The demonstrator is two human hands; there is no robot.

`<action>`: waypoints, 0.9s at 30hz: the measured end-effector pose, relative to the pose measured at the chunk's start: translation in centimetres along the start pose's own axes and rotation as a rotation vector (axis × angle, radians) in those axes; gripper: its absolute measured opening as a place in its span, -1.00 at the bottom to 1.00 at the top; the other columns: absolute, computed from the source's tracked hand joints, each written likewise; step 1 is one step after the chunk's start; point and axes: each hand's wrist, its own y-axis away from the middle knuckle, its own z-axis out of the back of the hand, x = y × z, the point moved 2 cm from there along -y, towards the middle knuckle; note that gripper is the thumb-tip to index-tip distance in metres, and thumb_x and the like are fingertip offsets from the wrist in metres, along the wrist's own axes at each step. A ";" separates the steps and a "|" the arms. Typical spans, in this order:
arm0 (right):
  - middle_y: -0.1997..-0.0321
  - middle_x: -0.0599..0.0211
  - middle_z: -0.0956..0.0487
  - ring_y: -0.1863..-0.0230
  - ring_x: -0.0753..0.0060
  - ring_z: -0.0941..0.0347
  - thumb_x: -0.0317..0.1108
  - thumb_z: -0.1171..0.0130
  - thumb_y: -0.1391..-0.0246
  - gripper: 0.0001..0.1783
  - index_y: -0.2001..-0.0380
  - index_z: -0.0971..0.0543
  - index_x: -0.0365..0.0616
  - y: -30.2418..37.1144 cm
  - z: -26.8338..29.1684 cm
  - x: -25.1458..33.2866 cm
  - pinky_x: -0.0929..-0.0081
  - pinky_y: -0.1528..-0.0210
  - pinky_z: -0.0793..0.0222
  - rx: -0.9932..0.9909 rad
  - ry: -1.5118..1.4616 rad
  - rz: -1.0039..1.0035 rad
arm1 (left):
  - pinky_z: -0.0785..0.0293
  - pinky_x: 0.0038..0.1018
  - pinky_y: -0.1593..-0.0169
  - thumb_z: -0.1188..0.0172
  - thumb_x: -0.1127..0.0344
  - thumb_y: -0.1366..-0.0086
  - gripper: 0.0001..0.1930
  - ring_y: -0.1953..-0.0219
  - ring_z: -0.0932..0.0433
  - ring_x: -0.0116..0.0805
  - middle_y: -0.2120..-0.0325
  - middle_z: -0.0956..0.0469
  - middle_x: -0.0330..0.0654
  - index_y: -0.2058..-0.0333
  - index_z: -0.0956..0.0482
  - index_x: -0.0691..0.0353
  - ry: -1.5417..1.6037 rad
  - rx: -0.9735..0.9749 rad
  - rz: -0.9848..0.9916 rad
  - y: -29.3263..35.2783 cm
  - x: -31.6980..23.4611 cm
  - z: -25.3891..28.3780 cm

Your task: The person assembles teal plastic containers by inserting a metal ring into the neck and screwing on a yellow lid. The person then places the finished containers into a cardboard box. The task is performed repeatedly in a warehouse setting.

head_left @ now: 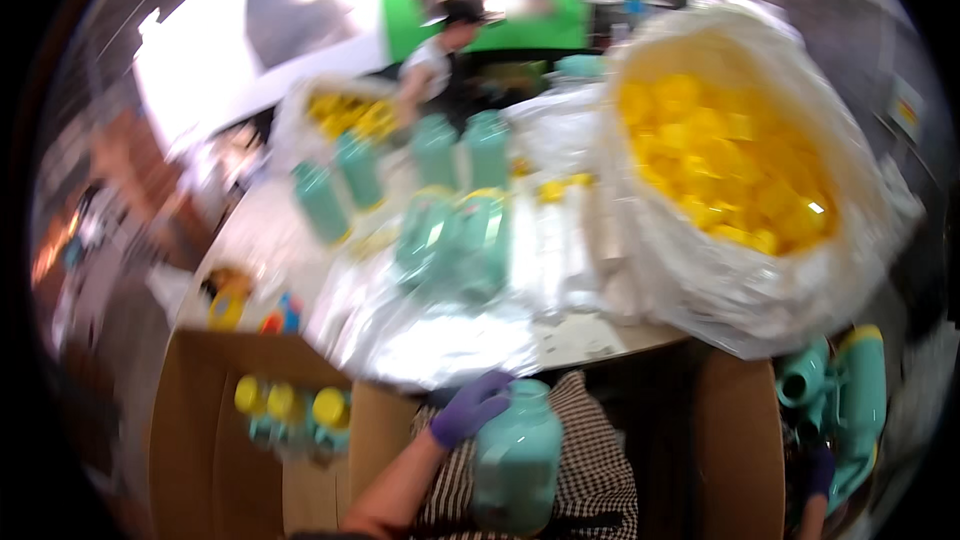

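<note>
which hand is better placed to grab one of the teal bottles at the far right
Right, probably: the right hand is down beside those teal bottles, while the left hand is farther off, at the neck of the teal jar.

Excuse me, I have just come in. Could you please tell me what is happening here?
A person's left hand, gloved in purple, holds an upright, uncapped teal jar near its neck, above the lap. The right hand is low beside some teal containers; its grip is unclear. On the table, more jars stand by a big bag of yellow pieces. Yellow-capped jars sit in the left box. Across the table is a co-worker.
</note>
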 end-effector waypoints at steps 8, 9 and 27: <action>0.35 0.41 -0.42 0.38 0.50 -0.40 -0.43 -0.03 -0.32 -0.88 0.12 -0.48 -0.05 1.6 18.8 27.4 0.55 0.26 -0.43 0.207 -1.886 0.266 | -0.47 -0.46 0.10 -0.06 0.31 -0.42 -0.83 0.22 -0.45 -0.49 0.23 -0.53 -0.21 0.14 -0.47 0.27 0.217 -0.294 0.303 5.3 -2.2 0.5; 0.42 0.57 -0.36 0.44 0.69 -0.32 -0.45 0.00 -0.32 -0.87 0.10 -0.43 0.01 1.2 22.3 36.9 0.69 0.41 -0.32 1.011 -2.530 0.183 | -0.48 -0.47 0.05 -0.03 0.36 -0.41 -0.85 0.19 -0.48 -0.49 0.18 -0.56 -0.17 0.14 -0.47 0.28 0.401 -0.380 0.344 5.1 -4.3 1.6; -0.03 0.21 -0.61 -0.02 0.36 -0.49 -0.23 -0.12 -0.29 -0.58 -0.09 -0.54 -0.29 9.3 13.4 53.5 0.39 -0.09 -0.39 0.403 -1.502 0.967 | -0.20 -0.37 -0.33 -0.26 0.21 -0.25 -0.20 -0.27 -0.32 -0.28 -0.24 -0.35 -0.07 -0.39 -0.11 0.32 0.180 -0.212 0.239 7.0 -6.4 0.8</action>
